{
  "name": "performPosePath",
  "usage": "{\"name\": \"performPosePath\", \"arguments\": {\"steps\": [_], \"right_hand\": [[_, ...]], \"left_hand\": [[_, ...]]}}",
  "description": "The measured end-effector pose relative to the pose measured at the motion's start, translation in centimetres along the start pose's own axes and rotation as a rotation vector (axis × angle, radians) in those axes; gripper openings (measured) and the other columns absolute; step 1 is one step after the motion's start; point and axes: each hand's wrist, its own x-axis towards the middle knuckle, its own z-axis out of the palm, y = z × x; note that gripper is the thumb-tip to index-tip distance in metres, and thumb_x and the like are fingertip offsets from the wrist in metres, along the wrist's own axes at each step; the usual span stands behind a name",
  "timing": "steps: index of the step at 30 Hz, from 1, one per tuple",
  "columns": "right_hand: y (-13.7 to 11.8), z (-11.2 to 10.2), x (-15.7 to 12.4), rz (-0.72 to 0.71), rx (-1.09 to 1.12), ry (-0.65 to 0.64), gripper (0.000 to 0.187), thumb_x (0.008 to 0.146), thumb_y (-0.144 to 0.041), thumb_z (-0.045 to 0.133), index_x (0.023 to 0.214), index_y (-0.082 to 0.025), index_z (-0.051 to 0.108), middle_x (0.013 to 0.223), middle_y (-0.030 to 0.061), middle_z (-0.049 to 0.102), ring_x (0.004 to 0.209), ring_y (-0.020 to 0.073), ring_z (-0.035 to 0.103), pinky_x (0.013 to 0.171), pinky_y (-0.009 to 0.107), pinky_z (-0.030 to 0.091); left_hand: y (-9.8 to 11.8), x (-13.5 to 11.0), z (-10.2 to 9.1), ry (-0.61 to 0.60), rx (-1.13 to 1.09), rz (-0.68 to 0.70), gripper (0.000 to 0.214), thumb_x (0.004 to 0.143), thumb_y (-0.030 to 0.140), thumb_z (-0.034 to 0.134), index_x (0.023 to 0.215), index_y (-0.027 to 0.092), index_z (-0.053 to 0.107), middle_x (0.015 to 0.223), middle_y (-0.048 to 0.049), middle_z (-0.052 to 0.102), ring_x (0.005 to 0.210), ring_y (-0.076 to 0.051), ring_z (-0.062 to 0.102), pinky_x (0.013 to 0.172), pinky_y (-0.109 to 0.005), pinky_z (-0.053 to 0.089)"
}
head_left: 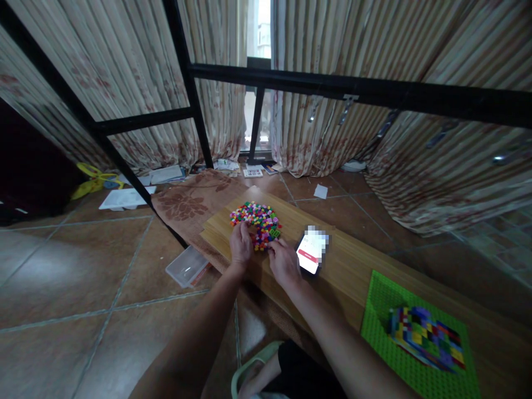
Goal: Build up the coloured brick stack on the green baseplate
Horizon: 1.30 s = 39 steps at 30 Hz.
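A tiled reddish-brown floor runs back to striped, flower-patterned curtains, with a black metal frame (257,83) crossing in front of them and a bright gap of window between the drapes. In the foreground a low wooden table (353,266) stretches from the middle of the view toward the lower right.

On the far end of that table lies a pile of small bricks (257,219), a loose heap of tiny pieces in red, yellow, green, blue, pink and white, spread in a rough round patch. The left hand (241,245) rests at the near edge of the heap, knuckles up, fingers curled down into the pieces; whether it grips any cannot be told. The right hand (284,260) lies just beside it, to the right, fingertips touching the near-right rim of the heap, also curled, its hold unclear. The two hands are close but apart.

Just right of the right hand a phone (311,256) lies on the wood, screen lit. Farther right sits a green baseplate (378,316) carrying a multicoloured brick panel (424,335). A clear plastic box (187,267) and scattered papers (124,198) lie on the floor.
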Motion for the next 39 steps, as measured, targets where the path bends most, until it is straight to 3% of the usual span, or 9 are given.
{"name": "performPosePath", "arguments": {"steps": [9,14,23,32,36,39], "right_hand": [[-0.8,0.8,-0.3,-0.102,0.026,-0.002,0.018,0.086,-0.014,0.052,0.095,-0.021,0.066,0.097,0.0076,0.064,0.097,0.0232,0.056,0.085,0.032,0.044],[-0.8,0.8,-0.5,-0.127,0.073,0.022,0.023,0.086,-0.012,0.051,0.102,-0.02,0.066,0.102,0.0081,0.065,0.102,0.0226,0.056,0.091,0.033,0.044],[-0.4,0.0,-4.5,-0.114,0.221,0.115,0.025,0.087,-0.011,0.049,0.101,-0.021,0.067,0.1,0.0062,0.066,0.098,0.0204,0.058,0.088,0.031,0.046],[0.7,-1.1,-7.3,-0.043,0.3,0.097,0.023,0.085,-0.008,0.051,0.094,-0.02,0.069,0.094,0.006,0.068,0.092,0.0194,0.061,0.084,0.031,0.049],[-0.2,-3.9,-7.7,0.033,0.416,0.112,0.02,0.085,-0.01,0.052,0.09,-0.019,0.069,0.087,0.0057,0.069,0.083,0.0183,0.064,0.077,0.03,0.052],[-2.7,-9.3,-8.6,-0.054,0.539,0.165,0.025,0.089,-0.011,0.047,0.097,-0.022,0.069,0.089,0.0035,0.07,0.084,0.016,0.066,0.077,0.029,0.053]], "left_hand": [[0.7,-0.1,-0.4,0.006,0.034,-0.001,0.04,0.095,0.041,0.029,0.096,0.018,0.062,0.07,-0.0021,0.063,0.065,-0.016,0.061,0.066,-0.028,0.047],[1.0,-0.1,-0.4,0.0,0.051,0.019,0.039,0.095,0.04,0.03,0.091,0.019,0.061,0.073,-0.0021,0.064,0.065,-0.016,0.061,0.066,-0.028,0.047],[0.5,0.1,-0.2,-0.011,0.043,0.014,0.038,0.094,0.042,0.03,0.091,0.018,0.061,0.07,-0.0019,0.063,0.063,-0.016,0.06,0.063,-0.028,0.046],[1.1,0.0,-0.3,-0.026,0.064,0.026,0.037,0.093,0.041,0.033,0.085,0.018,0.061,0.066,-0.0014,0.063,0.06,-0.016,0.058,0.059,-0.027,0.044],[1.3,0.0,-0.3,-0.026,0.088,0.039,0.038,0.093,0.041,0.033,0.082,0.018,0.061,0.065,-0.0017,0.062,0.06,-0.016,0.058,0.06,-0.027,0.044],[1.5,-0.1,-0.4,-0.033,0.095,0.04,0.037,0.094,0.041,0.033,0.082,0.018,0.06,0.064,-0.0017,0.062,0.059,-0.016,0.058,0.06,-0.027,0.044]]}}
